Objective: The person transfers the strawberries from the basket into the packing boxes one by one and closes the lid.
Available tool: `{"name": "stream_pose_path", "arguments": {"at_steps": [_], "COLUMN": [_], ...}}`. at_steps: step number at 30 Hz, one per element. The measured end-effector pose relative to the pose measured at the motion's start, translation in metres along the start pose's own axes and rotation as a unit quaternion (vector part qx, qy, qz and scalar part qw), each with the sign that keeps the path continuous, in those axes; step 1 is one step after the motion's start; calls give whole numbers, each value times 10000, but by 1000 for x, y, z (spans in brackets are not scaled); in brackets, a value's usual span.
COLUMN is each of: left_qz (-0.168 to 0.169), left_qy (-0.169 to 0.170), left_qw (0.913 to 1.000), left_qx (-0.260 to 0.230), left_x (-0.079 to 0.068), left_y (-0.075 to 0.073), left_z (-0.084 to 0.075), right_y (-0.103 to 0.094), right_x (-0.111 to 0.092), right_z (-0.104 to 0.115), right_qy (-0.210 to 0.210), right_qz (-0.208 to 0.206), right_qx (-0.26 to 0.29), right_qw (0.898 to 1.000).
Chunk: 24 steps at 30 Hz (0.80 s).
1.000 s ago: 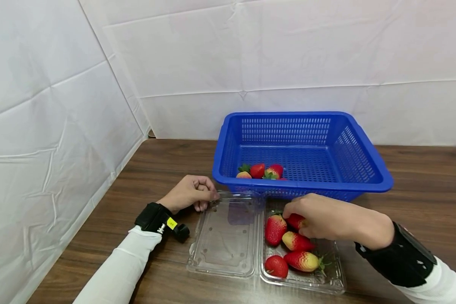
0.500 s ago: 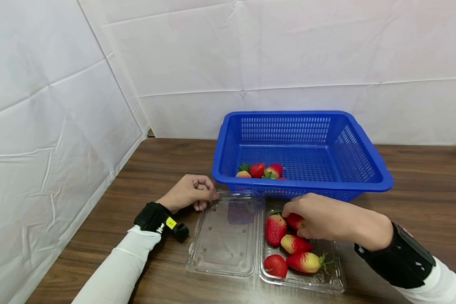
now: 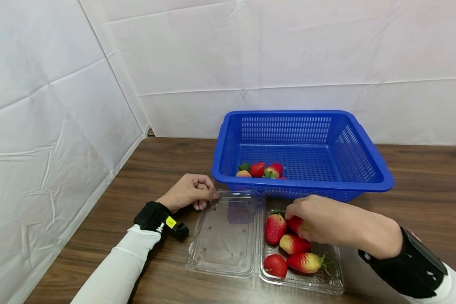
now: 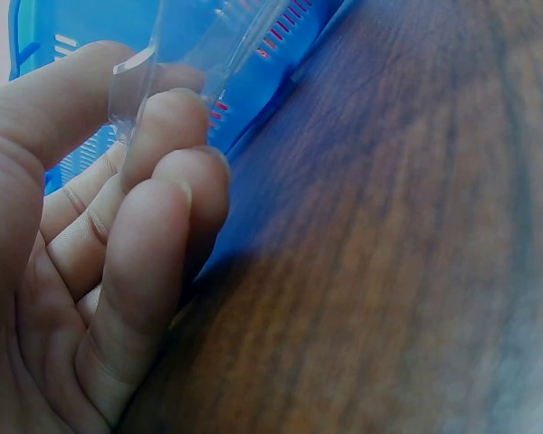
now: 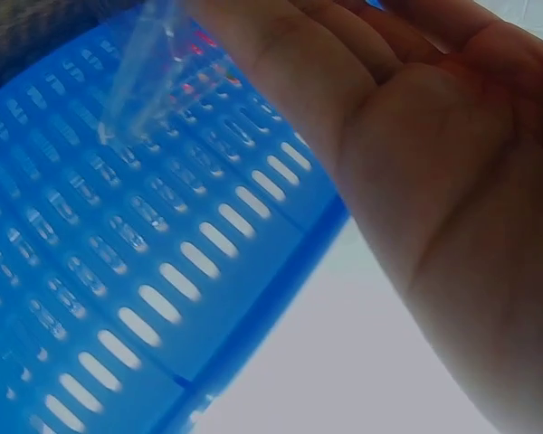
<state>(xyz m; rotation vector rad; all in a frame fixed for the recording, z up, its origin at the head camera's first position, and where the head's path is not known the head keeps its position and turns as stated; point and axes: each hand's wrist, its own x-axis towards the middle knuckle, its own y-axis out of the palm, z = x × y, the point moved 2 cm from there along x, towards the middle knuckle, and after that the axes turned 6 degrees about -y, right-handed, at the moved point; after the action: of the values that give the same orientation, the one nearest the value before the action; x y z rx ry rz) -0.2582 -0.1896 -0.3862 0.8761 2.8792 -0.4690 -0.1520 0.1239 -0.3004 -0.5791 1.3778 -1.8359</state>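
A hinged clear plastic clamshell box lies unfolded on the table. Its lid (image 3: 226, 236) is on the left and its tray (image 3: 304, 289) on the right. My left hand (image 3: 193, 193) pinches the lid's far left corner; the left wrist view shows the clear plastic edge (image 4: 134, 86) between thumb and fingers. Inside the tray, my right hand (image 3: 323, 219) holds a strawberry (image 3: 294, 224) at the far end, its fingertips partly hidden. Around it lie an upright strawberry (image 3: 275, 229), a yellow-tipped strawberry (image 3: 295, 244), a leafy-stemmed strawberry (image 3: 304, 262) and a small strawberry (image 3: 275, 265).
Directly behind the box stands a blue perforated basket (image 3: 304, 185), with several strawberries (image 3: 257, 169) in its near left corner. The basket's front hangs over the tray's far edge. White cloth walls (image 3: 289, 55) enclose the wooden table (image 3: 167, 160) behind and at the left.
My right hand and wrist have shifted slightly right and toward me over the tray. The yellow-tipped strawberry has moved slightly left. My left hand stays at the lid corner.
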Motion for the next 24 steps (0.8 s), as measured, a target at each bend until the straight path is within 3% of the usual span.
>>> {"name": "stream_pose_path", "arguments": {"at_steps": [17,24], "left_qz": [-18,-39], "left_qy": [-14,-40], "left_qw": [10000,10000], "left_qx": [-15,-19], "left_x": [1,0], "left_y": [0,-1], "left_z": [0,0], "right_y": [-6,-16], "right_x": [-5,-8], "right_z": [8,17], "right_qy": [129,-140], "right_qz": [-124,-447], "right_qx": [-174,-247], "right_qw": [9997,9986]}}
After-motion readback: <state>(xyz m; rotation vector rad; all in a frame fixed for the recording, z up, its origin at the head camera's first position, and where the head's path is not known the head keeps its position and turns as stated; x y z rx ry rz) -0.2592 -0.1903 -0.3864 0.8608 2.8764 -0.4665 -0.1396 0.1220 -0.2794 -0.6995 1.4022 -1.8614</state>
